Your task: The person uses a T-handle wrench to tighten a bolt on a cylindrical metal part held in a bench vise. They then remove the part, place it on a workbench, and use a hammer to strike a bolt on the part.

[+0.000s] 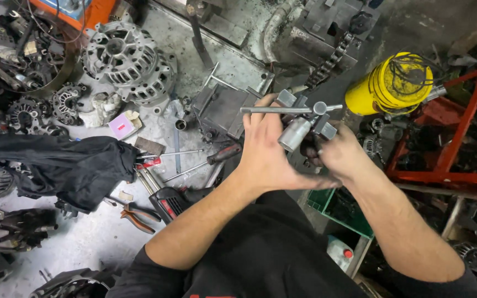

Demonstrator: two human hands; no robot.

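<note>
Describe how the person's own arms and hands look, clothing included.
Both hands, the left hand and the right hand, are bare: no gloves, rings or watch visible. The forearms are uncovered too. Dark short sleeves start at the upper arms, part of a black shirt with a bit of red print at its lower edge.

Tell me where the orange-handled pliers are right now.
The orange-handled pliers lie on the grey bench at lower left, below the black cloth and beside the black power tool.
</note>
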